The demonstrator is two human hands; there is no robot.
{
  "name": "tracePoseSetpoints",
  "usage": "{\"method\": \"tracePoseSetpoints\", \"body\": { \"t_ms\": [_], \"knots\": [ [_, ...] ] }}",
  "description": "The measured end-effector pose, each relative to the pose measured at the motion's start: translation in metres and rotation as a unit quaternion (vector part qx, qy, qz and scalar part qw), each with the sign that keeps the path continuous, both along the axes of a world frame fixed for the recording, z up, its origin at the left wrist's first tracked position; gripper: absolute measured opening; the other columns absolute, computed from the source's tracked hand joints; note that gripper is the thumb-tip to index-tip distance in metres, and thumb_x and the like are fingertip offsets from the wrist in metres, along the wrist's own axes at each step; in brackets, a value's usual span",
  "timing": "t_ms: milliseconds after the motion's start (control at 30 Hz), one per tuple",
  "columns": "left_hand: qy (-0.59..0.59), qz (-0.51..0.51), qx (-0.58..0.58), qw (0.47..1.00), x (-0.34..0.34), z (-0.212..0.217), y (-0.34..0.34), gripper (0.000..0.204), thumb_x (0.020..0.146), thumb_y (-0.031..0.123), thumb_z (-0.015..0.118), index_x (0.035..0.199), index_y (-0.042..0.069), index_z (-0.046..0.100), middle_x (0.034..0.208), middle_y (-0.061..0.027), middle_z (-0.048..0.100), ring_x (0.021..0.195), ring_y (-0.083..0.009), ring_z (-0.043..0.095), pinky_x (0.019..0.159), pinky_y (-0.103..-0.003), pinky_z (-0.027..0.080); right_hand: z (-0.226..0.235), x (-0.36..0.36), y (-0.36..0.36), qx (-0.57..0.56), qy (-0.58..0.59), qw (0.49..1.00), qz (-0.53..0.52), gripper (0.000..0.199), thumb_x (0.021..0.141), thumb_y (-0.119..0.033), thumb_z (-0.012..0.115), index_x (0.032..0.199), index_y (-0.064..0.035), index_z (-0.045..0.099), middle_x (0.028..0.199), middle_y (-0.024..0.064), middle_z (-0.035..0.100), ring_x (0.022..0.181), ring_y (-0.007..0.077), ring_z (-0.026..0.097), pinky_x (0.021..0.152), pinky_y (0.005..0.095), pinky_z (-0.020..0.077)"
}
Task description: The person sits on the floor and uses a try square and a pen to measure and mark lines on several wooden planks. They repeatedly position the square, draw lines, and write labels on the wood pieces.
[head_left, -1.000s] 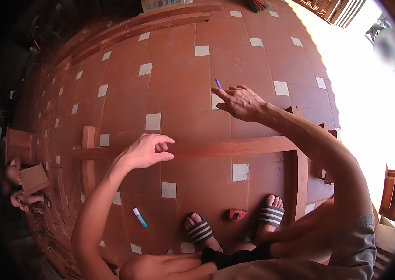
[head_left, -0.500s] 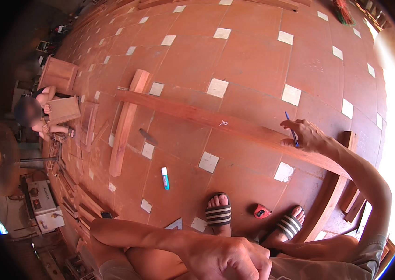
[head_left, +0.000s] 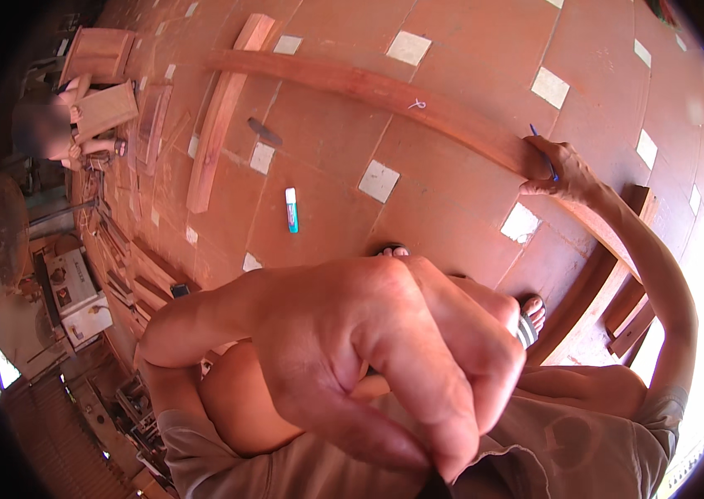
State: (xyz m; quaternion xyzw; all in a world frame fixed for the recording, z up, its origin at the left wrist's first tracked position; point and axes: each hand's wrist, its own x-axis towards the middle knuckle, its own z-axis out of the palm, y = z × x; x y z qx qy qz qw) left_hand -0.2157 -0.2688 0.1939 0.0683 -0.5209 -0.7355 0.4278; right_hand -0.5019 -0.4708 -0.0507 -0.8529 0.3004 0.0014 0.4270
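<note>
Right hand [head_left: 568, 170] holds a blue pen [head_left: 553, 172] at a wooden beam [head_left: 369, 87], while left hand [head_left: 394, 349] curls, contents unclear.

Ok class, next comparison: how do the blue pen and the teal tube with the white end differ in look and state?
The blue pen is slim, while the teal tube is clearly thicker. The pen looks dark blue; the tube is teal with a white end. The pen is held in the right hand, whereas the tube rests untouched on the floor. Both are small and elongated.
</note>
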Motion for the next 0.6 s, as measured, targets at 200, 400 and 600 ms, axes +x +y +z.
{"method": "tracePoseSetpoints", "body": {
  "t_ms": [200,400,600],
  "knots": [
    [-0.045,0.088,0.024,0.995,0.011,0.027,0.030,0.019,0.096,0.019,0.084,0.096,0.001,0.083,0.096,-0.0101,0.075,0.085,-0.0225,0.062,0.070,-0.033,0.049,-0.012,0.019,0.003,0.026,0.004,1.000,0.009,0.092,0.070,-0.048,0.099,0.138,0.0031,0.064,0.101,0.0269,0.076,0.099,0.0394,0.077,0.088,0.0466,0.0572],
    [-0.498,0.422,0.200,0.730,0.136,-0.035,0.103,0.024,0.103,0.024,0.077,0.108,0.000,0.077,0.103,-0.0080,0.075,0.088,-0.0113,0.066,0.078,-0.031,0.054,-0.007,0.001,0.007,-0.019,-0.019,1.000,0.010,0.092,0.073,-0.047,0.098,0.140,0.0043,0.061,0.106,0.0254,0.078,0.102,0.0407,0.078,0.089,0.0442,0.0590],
    [-0.894,0.251,0.255,0.269,0.144,-0.171,0.351,0.013,0.105,0.018,0.072,0.104,0.005,0.076,0.093,0.0009,0.074,0.077,-0.0124,0.069,0.071,-0.028,0.054,-0.011,0.002,0.014,0.003,-0.006,1.000,-0.027,0.091,0.074,-0.047,0.096,0.142,0.0021,0.061,0.121,0.0269,0.076,0.113,0.0430,0.075,0.098,0.0481,0.0570]
  ]
}}
